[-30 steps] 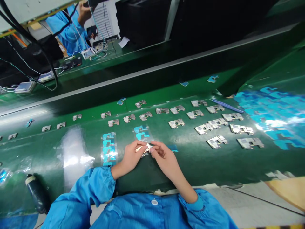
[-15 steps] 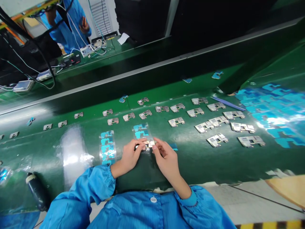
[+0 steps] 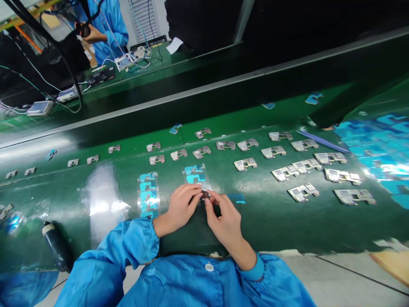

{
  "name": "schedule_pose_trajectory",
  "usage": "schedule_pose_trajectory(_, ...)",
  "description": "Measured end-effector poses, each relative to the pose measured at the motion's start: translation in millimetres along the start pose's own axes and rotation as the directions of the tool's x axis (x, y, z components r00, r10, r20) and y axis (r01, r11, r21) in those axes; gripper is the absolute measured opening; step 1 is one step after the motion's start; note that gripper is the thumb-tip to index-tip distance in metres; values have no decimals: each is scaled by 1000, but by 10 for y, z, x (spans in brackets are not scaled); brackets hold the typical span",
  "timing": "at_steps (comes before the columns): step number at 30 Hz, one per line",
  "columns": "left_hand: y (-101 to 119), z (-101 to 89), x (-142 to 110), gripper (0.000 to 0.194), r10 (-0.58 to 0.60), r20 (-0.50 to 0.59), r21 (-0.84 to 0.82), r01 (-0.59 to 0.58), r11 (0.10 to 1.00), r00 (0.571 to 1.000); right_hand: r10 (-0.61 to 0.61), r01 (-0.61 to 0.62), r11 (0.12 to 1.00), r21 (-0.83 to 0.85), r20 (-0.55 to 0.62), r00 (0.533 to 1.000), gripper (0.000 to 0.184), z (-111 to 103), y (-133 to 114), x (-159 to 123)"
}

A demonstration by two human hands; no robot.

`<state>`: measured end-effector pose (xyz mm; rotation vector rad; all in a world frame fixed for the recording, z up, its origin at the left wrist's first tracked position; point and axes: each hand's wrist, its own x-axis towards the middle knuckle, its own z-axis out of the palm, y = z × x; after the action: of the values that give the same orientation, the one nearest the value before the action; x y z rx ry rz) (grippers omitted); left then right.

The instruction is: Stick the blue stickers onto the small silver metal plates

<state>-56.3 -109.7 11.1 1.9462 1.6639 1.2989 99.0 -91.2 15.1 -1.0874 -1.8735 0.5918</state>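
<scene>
My left hand [image 3: 179, 207] and my right hand [image 3: 224, 217] meet over the green belt [image 3: 275, 221], fingers pinched together on a small metal circuit part [image 3: 205, 195]. Most of the part is hidden by my fingertips. Just beyond my hands lies a clear film strip with blue stickers [image 3: 195, 175]. A second sticker strip [image 3: 148, 192] lies to the left of my left hand. Both my sleeves are blue.
Several metal circuit parts [image 3: 245, 163] lie in rows across the belt, denser at the right. A sheet of blue stickers [image 3: 380, 145] covers the far right. A dark bottle [image 3: 56, 247] lies at the near left. A person in blue [image 3: 105, 25] works at a far bench.
My hands have closed tighter over the part, which now shows less. The view has shifted so the belt's contents sit slightly further right. The far person has moved.
</scene>
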Motion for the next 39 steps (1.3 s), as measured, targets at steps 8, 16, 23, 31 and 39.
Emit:
schedule_pose_trajectory(8,23,-1,-61,14,137,50,166,-144,976,989,-143,143,987,-78,3,990,31,30,12,-52)
schedule_pose_trajectory(16,40,-21,-52,16,14,107,14,-16,1000,994,-198,200,979,-29,66,978,31,-9,18,-9)
schedule_pose_trajectory(23,82,-52,32,8,-167,161,-191,197,962,973,-170,172,984,-47,44,985,29,-3,39,-24)
schedule_pose_trajectory(31,95,-37,74,6,-204,162,-293,245,924,965,-116,116,991,-66,14,993,23,20,9,-39)
schedule_pose_trajectory(39,102,9,75,6,-251,106,-303,272,913,962,-29,30,996,-79,12,1000,18,45,32,-97)
